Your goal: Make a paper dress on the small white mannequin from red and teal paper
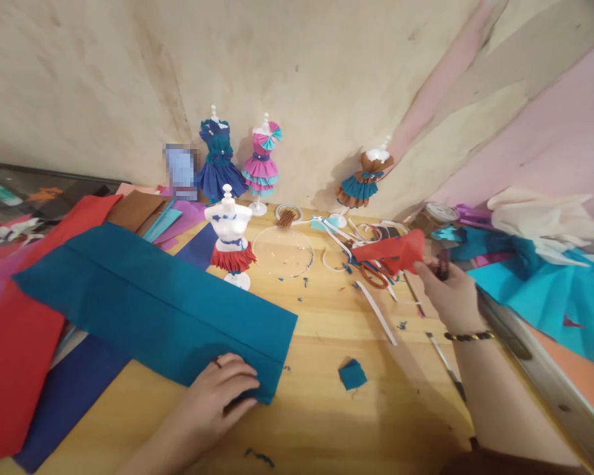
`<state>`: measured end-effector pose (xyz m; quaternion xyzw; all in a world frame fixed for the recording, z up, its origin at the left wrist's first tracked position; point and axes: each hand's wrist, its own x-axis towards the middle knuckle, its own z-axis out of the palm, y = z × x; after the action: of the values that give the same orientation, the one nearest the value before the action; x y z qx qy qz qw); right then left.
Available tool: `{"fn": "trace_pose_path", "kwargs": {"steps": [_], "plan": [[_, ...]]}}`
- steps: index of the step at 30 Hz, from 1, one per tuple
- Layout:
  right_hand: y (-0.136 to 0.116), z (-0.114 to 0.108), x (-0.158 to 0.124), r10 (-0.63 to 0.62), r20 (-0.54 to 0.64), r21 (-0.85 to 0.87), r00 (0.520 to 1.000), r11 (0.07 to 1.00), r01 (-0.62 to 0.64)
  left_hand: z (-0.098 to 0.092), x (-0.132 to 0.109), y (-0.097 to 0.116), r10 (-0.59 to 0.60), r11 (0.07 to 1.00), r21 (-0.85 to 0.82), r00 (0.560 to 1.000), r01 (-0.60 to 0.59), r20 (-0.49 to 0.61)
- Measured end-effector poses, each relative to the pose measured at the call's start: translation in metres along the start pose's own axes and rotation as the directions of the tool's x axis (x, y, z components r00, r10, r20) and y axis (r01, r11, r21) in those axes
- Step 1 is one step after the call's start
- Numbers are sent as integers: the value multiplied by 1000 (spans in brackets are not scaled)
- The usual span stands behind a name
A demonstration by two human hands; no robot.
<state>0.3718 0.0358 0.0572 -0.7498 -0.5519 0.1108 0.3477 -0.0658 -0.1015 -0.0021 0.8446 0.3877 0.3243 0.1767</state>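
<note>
My left hand [220, 389] lies on the near corner of a long folded teal sheet [148, 303], fingers curled and pressed onto it. My right hand [445, 287] reaches to the right side of the wooden table [327, 409], with its fingers closed around a small dark object I cannot make out. It touches a red piece of paper [393, 251] lying over orange-handled scissors [373, 274]. A white mini mannequin with a red fringed skirt [230, 241] stands just beyond the teal sheet.
Three dressed mini mannequins [260, 165] stand against the wall. Red and dark blue sheets [14, 356] lie at the left. A clear round lid [283, 252], white paper strips [376, 310], a small teal scrap [352, 374] and a thin tool [445, 363] are on the table. Teal fabric [549, 290] is piled at the right.
</note>
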Motion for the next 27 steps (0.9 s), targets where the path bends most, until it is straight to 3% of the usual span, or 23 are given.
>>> {"fn": "trace_pose_path", "kwargs": {"steps": [5, 10, 14, 16, 17, 18, 20, 21, 23, 25, 27], "plan": [[21, 5, -14, 70, 99, -148, 993, 987, -55, 10, -7, 3, 99, 978, 180, 994, -106, 43], [33, 1, -32, 84, 92, -213, 992, 975, -63, 11, -6, 7, 102, 978, 183, 995, -103, 12], [11, -5, -56, 69, 70, -160, 995, 985, -57, 7, -6, 11, 16, 996, 92, 1000, -15, -2], [-14, -3, -79, 74, 198, -13, 977, 997, -73, 5, -6, 13, -20, 998, 58, 1000, 20, -6], [-27, -1, -92, 98, 336, 59, 937, 990, -124, 4, -7, 14, -34, 998, 46, 999, 34, -5], [-41, 1, -107, 115, 490, 130, 864, 971, -203, 4, -7, 14, -47, 998, 36, 999, 47, -1], [-64, 9, -137, 82, 786, 178, 613, 919, -351, 3, -9, 14, -73, 997, 9, 997, 73, -4], [-72, 14, -151, 68, 870, 156, 489, 902, -403, 3, -10, 13, -87, 996, -10, 996, 87, -10], [-82, 23, -173, 69, 942, 114, 328, 854, -508, 3, -11, 12, -111, 993, -49, 994, 109, -24], [-86, 31, -188, 65, 973, 73, 222, 826, -560, 3, -12, 10, -119, 990, -75, 992, 117, -34], [-87, 37, -194, 68, 978, 60, 199, 817, -573, 2, -13, 8, -119, 990, -85, 992, 115, -36]]}}
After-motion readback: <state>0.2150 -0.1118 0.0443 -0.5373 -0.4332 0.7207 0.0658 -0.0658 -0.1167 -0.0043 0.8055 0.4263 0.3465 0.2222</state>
